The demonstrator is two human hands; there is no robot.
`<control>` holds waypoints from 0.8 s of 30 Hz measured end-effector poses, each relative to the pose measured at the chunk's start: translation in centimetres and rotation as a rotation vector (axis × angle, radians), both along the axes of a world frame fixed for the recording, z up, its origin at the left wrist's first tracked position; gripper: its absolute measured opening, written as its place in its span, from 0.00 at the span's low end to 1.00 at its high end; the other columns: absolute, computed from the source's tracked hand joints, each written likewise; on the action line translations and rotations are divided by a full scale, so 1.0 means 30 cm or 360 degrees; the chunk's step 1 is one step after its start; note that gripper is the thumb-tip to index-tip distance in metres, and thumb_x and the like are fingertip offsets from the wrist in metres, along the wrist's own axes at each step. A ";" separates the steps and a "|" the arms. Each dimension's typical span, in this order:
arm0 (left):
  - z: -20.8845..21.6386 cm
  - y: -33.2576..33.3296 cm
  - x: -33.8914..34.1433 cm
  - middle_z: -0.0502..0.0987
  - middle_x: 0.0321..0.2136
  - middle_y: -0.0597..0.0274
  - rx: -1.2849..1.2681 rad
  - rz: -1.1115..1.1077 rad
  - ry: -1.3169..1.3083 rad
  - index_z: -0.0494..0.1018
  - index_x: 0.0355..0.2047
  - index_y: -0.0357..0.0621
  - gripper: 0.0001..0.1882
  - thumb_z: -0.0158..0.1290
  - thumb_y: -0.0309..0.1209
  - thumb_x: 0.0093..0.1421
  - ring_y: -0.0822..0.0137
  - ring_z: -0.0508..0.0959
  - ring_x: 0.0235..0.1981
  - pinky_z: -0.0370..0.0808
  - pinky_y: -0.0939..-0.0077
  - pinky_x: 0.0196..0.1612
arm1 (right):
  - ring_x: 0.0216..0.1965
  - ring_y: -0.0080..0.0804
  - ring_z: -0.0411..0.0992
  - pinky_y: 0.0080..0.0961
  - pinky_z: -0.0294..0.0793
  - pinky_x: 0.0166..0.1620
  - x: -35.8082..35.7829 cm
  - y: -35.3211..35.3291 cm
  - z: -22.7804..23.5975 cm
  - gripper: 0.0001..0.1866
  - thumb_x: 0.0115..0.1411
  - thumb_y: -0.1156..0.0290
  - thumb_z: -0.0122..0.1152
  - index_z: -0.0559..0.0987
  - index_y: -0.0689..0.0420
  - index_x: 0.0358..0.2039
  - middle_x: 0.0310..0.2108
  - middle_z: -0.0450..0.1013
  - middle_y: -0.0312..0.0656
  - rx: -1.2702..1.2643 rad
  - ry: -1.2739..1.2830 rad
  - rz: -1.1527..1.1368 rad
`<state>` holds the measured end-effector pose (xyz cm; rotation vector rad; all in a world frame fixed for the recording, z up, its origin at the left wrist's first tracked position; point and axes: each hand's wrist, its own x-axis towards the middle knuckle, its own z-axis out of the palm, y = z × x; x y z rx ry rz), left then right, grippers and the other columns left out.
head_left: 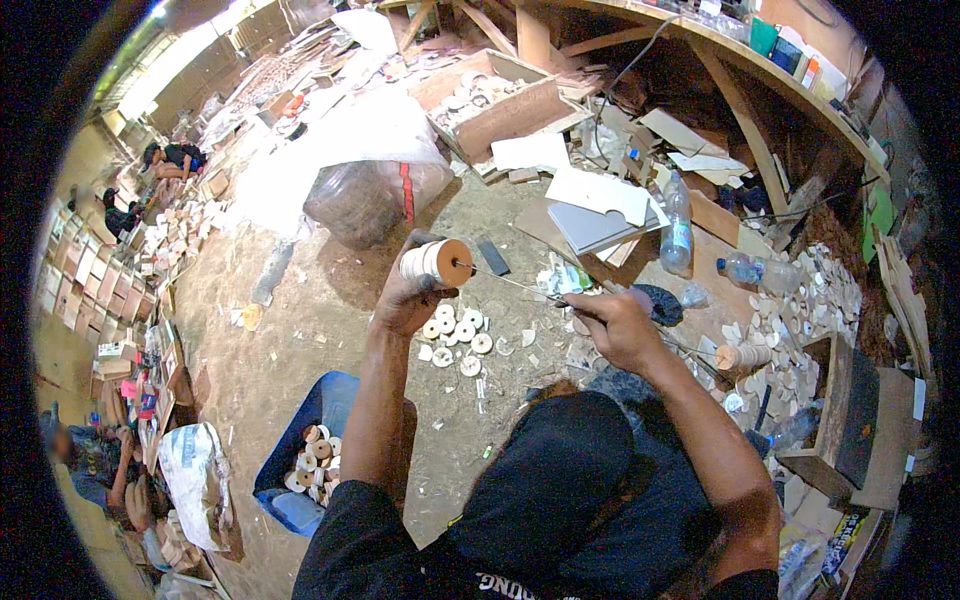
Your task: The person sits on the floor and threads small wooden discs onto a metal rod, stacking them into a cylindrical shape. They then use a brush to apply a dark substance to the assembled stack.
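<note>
Raised over the floor, my left hand [405, 308] grips a short stack of pale wooden discs [425, 264] whose end disc is orange-brown with a dark centre hole. A thin rod [520, 286] enters that hole. My right hand [622, 328] pinches the rod to the right of the stack, fingers closed. Beyond this hand a thin line runs on toward another disc stack [742, 356]; whether it is the same rod I cannot tell. Below the held stack, loose ring-shaped discs [462, 335] lie on the floor. A blue bin [275, 470] by my left forearm contains more discs.
A large sack [375, 195] and a wooden box of pieces [525, 115] stand ahead. Boards [595, 225], plastic bottles [676, 225] and scattered discs [815, 310] cover the right side. A workbench [740, 45] curves across the far right. Other people [180, 158] sit at left.
</note>
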<state>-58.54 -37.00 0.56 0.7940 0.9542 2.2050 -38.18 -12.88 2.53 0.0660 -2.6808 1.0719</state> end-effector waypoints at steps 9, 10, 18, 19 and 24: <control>0.188 -0.037 0.044 0.74 0.34 0.63 -0.0824 0.0248 0.0748 0.69 0.41 0.37 0.28 0.69 0.23 0.39 0.73 0.77 0.34 0.81 0.75 0.34 | 0.33 0.49 0.76 0.36 0.75 0.37 0.043 -0.034 -0.054 0.14 0.55 0.76 0.57 0.79 0.59 0.42 0.32 0.76 0.55 0.0197 -0.0190 0.0035; 0.206 -0.040 0.047 0.74 0.32 0.65 -0.0923 0.0248 0.0772 0.70 0.40 0.37 0.28 0.70 0.24 0.38 0.75 0.76 0.34 0.80 0.75 0.34 | 0.33 0.50 0.76 0.37 0.74 0.37 0.044 -0.039 -0.060 0.13 0.55 0.76 0.57 0.79 0.59 0.42 0.32 0.76 0.55 0.0196 -0.0156 0.0042; 0.191 -0.051 0.036 0.74 0.32 0.63 -0.0784 -0.0040 0.0289 0.68 0.42 0.39 0.23 0.64 0.36 0.50 0.69 0.78 0.33 0.80 0.72 0.33 | 0.36 0.50 0.76 0.39 0.75 0.39 0.064 -0.045 -0.030 0.18 0.52 0.77 0.53 0.78 0.58 0.45 0.36 0.76 0.54 0.0334 -0.0080 0.0016; 0.173 -0.044 0.035 0.74 0.32 0.62 -0.0710 -0.0099 0.0224 0.68 0.43 0.39 0.23 0.63 0.38 0.52 0.68 0.78 0.33 0.80 0.72 0.33 | 0.36 0.50 0.76 0.39 0.75 0.39 0.066 -0.046 -0.027 0.19 0.52 0.77 0.53 0.77 0.57 0.46 0.36 0.76 0.54 0.0353 -0.0088 -0.0007; 0.139 -0.044 0.021 0.76 0.36 0.60 -0.0914 -0.0075 0.0195 0.69 0.46 0.42 0.32 0.54 0.56 0.53 0.65 0.79 0.35 0.80 0.69 0.33 | 0.36 0.49 0.76 0.40 0.75 0.39 0.076 -0.052 -0.023 0.21 0.49 0.77 0.52 0.77 0.55 0.46 0.37 0.77 0.52 0.0392 -0.0031 -0.0057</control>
